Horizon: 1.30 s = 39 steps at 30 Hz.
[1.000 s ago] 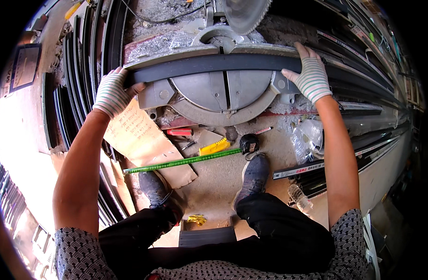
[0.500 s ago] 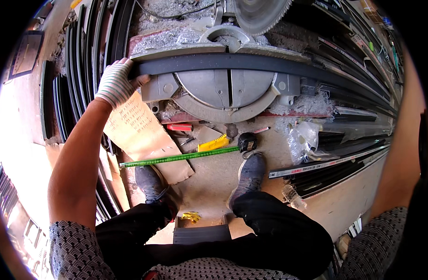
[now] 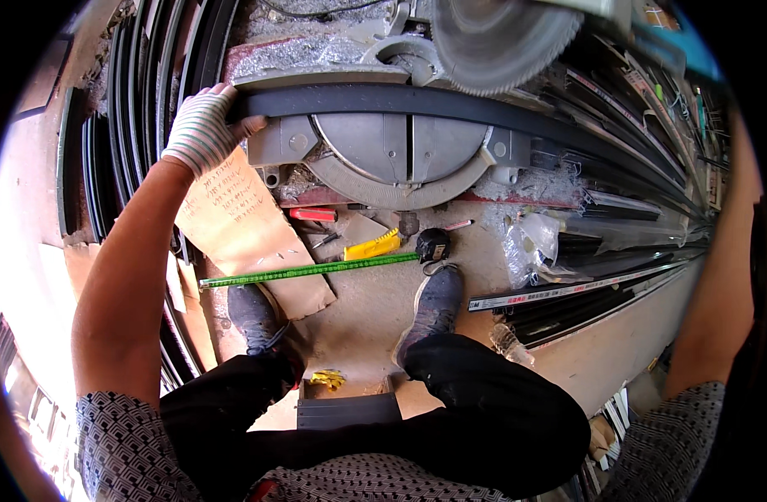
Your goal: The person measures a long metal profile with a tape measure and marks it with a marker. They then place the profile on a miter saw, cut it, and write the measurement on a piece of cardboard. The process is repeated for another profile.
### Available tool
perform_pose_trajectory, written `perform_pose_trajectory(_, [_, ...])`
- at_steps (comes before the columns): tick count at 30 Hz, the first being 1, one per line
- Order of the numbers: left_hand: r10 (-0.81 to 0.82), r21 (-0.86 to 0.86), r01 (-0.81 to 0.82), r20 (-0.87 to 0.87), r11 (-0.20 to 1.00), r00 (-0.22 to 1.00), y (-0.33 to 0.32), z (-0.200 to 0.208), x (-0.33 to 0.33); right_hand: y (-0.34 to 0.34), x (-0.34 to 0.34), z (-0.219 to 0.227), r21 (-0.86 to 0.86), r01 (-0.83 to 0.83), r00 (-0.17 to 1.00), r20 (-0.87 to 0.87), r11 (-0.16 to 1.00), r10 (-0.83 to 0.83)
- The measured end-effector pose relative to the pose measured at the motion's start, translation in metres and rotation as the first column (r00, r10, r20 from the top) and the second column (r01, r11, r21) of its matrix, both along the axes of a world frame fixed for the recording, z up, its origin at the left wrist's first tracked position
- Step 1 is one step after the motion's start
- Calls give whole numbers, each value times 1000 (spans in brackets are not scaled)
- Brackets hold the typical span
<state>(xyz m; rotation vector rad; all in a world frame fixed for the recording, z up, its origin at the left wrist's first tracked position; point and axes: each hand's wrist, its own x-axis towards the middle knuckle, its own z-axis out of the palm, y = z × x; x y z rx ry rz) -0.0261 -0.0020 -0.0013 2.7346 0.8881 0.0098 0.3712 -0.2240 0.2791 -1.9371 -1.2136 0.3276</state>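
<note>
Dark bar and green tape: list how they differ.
The dark bar is plain; the green tape carries markings. The left hand grips the bar's left end, while no hand touches the tape. The bar lies across the saw base; the tape lies across the cardboard. Both are long, narrow and run roughly left to right.

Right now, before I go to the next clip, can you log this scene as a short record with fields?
Left hand: striped glove, gripping the left end of a dark bar
Right hand: out of view; only the right arm shows
Workpiece: the dark bar, lying across the grey saw base
Blade: toothed saw blade, at upper right; contact with the bar cannot be told
Floor: tape measure with green tape drawn out across cardboard; yellow tool; red-handled tool
</note>
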Motion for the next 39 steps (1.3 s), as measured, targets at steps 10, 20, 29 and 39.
perform_pose_trajectory(10, [-11, 52, 10, 25, 999, 1000, -3, 0, -3, -58, -78, -39, -39, 108, 993, 48, 993, -106])
perform_pose_trajectory(20, [-21, 3, 21, 22, 1000, 1000, 0, -3, -2, -85, -90, -78, 192, -1, 998, 66, 981, -12])
perform_pose_trajectory(29, [-36, 24, 36, 26, 999, 999, 2, -6, -4, -89, -84, -80, 189, -39, 997, 67, 981, 27])
perform_pose_trajectory(39, [-53, 19, 52, 53, 998, 997, 4, -8, -5, -91, -82, -83, 175, 40, 988, 137, 984, -64])
